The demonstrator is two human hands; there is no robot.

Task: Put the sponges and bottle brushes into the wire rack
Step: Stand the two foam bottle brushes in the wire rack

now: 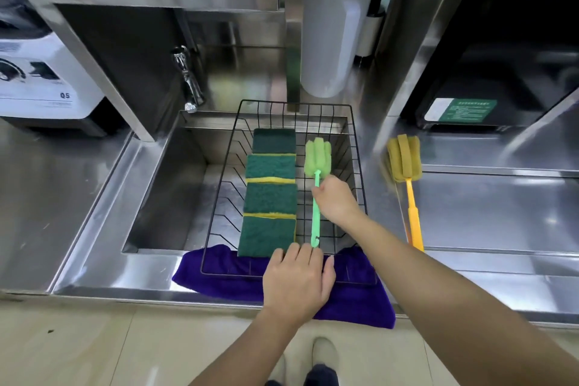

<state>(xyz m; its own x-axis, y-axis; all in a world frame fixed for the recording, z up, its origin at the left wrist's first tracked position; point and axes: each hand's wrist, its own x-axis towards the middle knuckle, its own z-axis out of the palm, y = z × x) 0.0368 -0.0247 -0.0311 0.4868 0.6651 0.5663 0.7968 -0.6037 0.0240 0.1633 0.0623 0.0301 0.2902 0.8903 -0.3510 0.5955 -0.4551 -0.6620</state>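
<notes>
A black wire rack sits over the sink, its front end on a purple cloth. Several green-and-yellow sponges lie in a row down its left half. A green bottle brush lies in the right half, foam head toward the back. My right hand is closed on the middle of its handle. My left hand rests on the rack's front rim, fingers spread, close to the brush's hooked end. A yellow bottle brush lies on the steel counter right of the rack.
A purple cloth hangs over the counter's front edge. The steel sink lies under the rack, with a tap behind it. A white blender base stands at far left, a black appliance at right.
</notes>
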